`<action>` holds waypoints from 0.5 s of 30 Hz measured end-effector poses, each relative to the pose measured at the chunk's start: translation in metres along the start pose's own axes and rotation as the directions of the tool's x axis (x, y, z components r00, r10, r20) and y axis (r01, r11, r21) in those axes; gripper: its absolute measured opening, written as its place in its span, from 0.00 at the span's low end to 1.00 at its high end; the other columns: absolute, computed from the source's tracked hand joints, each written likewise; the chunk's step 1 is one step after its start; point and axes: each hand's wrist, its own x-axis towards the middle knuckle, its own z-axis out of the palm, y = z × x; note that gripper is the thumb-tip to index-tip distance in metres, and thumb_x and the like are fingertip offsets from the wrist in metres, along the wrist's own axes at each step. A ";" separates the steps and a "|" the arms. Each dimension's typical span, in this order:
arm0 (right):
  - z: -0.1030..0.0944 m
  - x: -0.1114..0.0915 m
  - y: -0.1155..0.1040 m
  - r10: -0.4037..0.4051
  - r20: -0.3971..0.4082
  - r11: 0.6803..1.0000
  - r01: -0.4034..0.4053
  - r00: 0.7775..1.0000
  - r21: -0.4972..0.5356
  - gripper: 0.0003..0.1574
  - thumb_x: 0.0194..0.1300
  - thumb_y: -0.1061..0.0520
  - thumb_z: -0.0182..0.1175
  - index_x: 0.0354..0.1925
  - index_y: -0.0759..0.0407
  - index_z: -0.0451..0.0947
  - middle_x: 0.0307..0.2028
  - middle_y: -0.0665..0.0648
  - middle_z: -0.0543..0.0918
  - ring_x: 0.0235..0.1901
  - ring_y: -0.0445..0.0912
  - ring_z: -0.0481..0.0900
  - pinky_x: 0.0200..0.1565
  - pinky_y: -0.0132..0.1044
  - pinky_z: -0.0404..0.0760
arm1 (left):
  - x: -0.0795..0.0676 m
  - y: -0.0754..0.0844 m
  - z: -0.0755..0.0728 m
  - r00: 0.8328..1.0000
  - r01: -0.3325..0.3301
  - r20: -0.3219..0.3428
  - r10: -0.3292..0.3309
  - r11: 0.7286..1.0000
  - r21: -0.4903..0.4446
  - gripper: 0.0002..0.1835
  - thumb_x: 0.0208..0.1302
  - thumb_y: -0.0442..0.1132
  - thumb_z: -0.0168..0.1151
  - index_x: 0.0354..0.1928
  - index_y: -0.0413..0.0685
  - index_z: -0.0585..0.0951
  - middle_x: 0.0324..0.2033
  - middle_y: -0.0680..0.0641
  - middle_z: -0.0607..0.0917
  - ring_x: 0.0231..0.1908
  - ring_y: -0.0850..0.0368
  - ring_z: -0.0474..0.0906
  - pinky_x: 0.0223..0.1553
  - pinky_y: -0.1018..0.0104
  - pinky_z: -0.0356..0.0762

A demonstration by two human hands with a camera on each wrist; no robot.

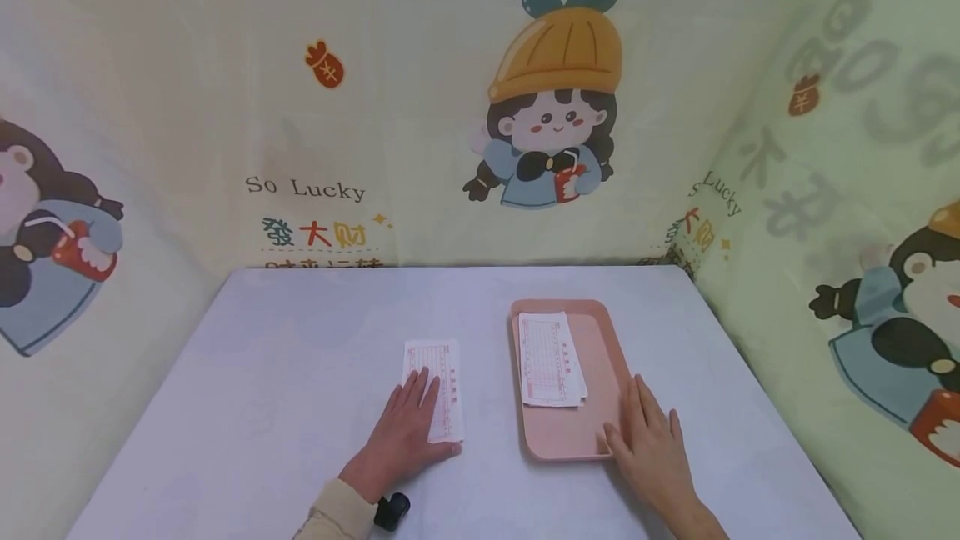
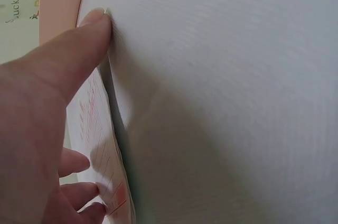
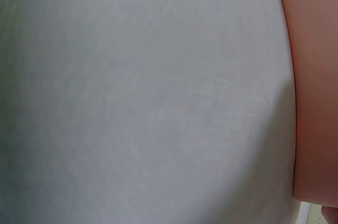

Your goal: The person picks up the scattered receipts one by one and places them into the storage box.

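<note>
Poking out to the near left of the pink tray [image 1: 566, 440] is a tan sleeve [image 1: 339, 511], with a small black thing [image 1: 393, 512] by its cuff. The right hand [image 1: 656, 457] sits at the tray's near right corner. Its fingers are straight, the little finger apart from the rest, and its thumb shows over the corner. I cannot tell if every finger touches the tray.

The left hand [image 1: 401, 436] is left of the tray. Its fingers are a bit apart, and its thumb sticks out wide toward the tray. The fingertips rest on a thin pile of papers [image 1: 448, 394] with red lines and red marks. This pile lies just left of the tray, not touching it.

Another pile of papers [image 1: 546, 361] lies inside the tray, along its left side. Its sheets do not line up, so some edges peek out. The white table [image 1: 300, 340] goes all around the tray.

Far behind the tray is a pale wall [image 1: 420, 23] with a cartoon girl [image 1: 555, 98] in an orange hat. Behind and left of the tray, it says "So Lucky" [image 1: 306, 188].
</note>
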 end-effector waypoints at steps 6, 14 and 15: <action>-0.001 0.000 -0.001 0.007 0.011 1.000 -0.007 1.000 0.003 0.49 0.64 0.45 0.62 0.72 0.70 0.58 0.71 0.70 0.63 0.67 0.66 0.65 0.61 0.75 0.58 | -0.002 0.004 -0.003 1.000 -0.016 0.002 0.016 1.000 0.016 0.54 0.55 0.64 0.68 0.73 0.35 0.60 0.76 0.34 0.54 0.76 0.36 0.48 0.75 0.39 0.50; -0.003 0.001 -0.001 0.014 0.030 1.000 -0.014 0.999 0.002 0.50 0.64 0.45 0.61 0.73 0.71 0.56 0.71 0.70 0.62 0.68 0.64 0.63 0.61 0.76 0.57 | -0.003 0.002 -0.003 0.999 -0.032 -0.004 0.032 0.999 0.004 0.54 0.55 0.64 0.68 0.73 0.34 0.60 0.75 0.32 0.55 0.76 0.34 0.48 0.75 0.38 0.49; -0.002 0.001 -0.001 0.015 0.030 1.000 -0.015 0.999 0.002 0.50 0.64 0.45 0.61 0.73 0.71 0.56 0.71 0.70 0.62 0.68 0.64 0.63 0.61 0.76 0.57 | -0.003 0.002 -0.003 0.999 -0.038 -0.008 0.038 0.999 0.004 0.54 0.55 0.64 0.68 0.73 0.34 0.61 0.75 0.32 0.56 0.76 0.34 0.49 0.74 0.38 0.50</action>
